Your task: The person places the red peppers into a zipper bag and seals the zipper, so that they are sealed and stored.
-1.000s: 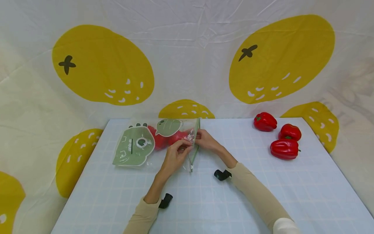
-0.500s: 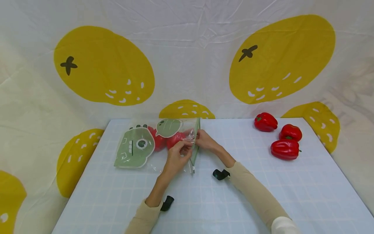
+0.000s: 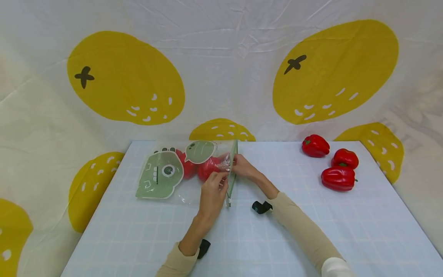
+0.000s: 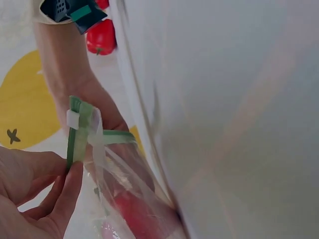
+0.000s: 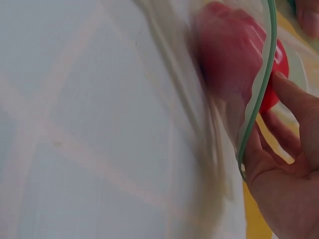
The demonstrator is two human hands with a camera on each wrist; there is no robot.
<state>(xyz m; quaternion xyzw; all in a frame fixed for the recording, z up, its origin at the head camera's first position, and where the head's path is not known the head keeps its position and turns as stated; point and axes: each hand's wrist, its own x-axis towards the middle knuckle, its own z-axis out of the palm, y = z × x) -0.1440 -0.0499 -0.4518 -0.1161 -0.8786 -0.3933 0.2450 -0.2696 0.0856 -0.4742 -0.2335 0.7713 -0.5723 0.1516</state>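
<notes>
- Head view: the clear zip bag (image 3: 180,171), printed with green cartoon figures, lies flat on the pale gridded table (image 3: 277,238) near the table's far edge, its green zip edge (image 3: 232,173) turned toward the loose peppers.
- Head view: the left hand (image 3: 212,192) sits at the bag's mouth on the side nearer the person, fingers curled and pinching the zip edge; the right hand (image 3: 242,167) meets the same edge from the far side, fingers bent onto the plastic.
- Head view: red peppers (image 3: 202,168) show through the bag's film — inside it, just behind the mouth. Three loose red peppers (image 3: 337,177) lie in a cluster well apart from the bag, toward the table's right far corner. A cloth backdrop (image 3: 221,69) with yellow fruit shapes rises behind the bag.
- Left wrist view: the left hand (image 4: 35,194) pinches the green zip edge (image 4: 77,134) just below its white slider (image 4: 74,118), thumb and fingers closed on the strip; the right hand and forearm lie beyond the bag's mouth.
- Right wrist view: the right hand (image 5: 284,164) has its fingers curled along the bag's green rim (image 5: 259,94) — gripping it; a red pepper (image 5: 234,55) shows, blurred, inside the bag against that rim.
</notes>
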